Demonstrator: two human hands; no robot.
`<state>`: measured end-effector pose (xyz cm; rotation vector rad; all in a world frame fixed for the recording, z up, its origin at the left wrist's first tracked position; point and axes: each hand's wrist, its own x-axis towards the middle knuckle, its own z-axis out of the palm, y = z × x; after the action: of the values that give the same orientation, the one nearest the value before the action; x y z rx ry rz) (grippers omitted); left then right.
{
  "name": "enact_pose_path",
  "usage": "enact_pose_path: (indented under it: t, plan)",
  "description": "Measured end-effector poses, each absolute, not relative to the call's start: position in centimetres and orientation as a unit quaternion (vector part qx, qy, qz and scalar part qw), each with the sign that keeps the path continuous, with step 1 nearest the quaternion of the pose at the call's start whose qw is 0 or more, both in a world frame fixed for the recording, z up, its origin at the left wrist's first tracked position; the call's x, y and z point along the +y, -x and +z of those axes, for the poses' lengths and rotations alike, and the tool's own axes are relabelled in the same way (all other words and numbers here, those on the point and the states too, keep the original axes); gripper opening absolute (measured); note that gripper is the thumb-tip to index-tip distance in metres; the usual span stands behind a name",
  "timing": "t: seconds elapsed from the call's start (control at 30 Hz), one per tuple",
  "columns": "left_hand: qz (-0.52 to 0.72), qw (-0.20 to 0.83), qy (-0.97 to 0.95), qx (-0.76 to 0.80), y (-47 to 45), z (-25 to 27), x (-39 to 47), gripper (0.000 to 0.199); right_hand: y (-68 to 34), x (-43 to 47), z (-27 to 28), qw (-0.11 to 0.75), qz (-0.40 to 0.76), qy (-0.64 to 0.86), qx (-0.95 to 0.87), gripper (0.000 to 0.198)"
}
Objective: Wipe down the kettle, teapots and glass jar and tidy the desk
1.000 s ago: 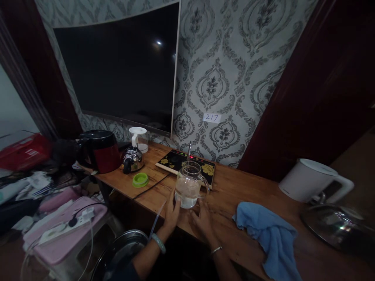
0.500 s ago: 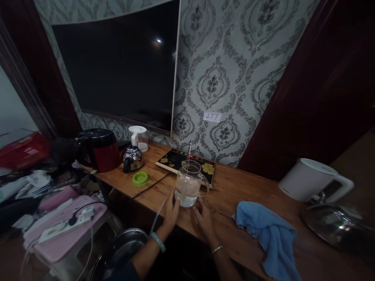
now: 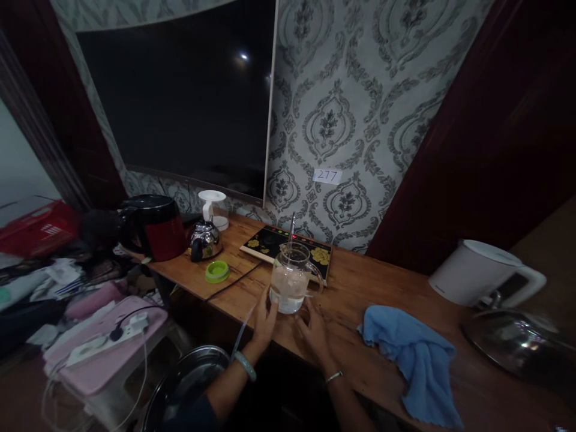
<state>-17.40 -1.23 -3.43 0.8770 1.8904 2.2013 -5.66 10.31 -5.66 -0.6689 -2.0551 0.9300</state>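
A clear glass pot [image 3: 288, 288] with a side handle and water inside stands upright near the front edge of the wooden table. My left hand [image 3: 264, 321] is against its lower left side, thumb in front and fingers partly behind the glass. Below the handle, on the right, my right hand [image 3: 315, 330] is curved with thumb and fingers apart; whether its fingertips touch the glass is unclear. Just behind the pot lies a black tea stove [image 3: 265, 241] with gold flowers and a lit red light. A thin metal spout [image 3: 292, 225] rises behind the pot's rim.
Left on the table are a green ring-shaped lid [image 3: 217, 272], a small metal kettle [image 3: 206, 240] and a red-black kettle [image 3: 164, 231]. To the right are a blue cloth [image 3: 411, 360], a white kettle [image 3: 477, 276] and a metal lid [image 3: 517, 345]. A dark basin [image 3: 155, 393] is below.
The view has shifted very slightly. Both hands keep their places around the glass pot, which stays where it was.
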Motion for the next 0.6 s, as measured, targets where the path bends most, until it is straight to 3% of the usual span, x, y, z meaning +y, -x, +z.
enact_pose_path:
  t: [0.6]
  plan:
    - [0.717,0.035,-0.291,0.633,17.52,-3.53,-1.2,0.057,5.78,10.54,-6.14,0.4,0.349,0.251,-0.809,0.058]
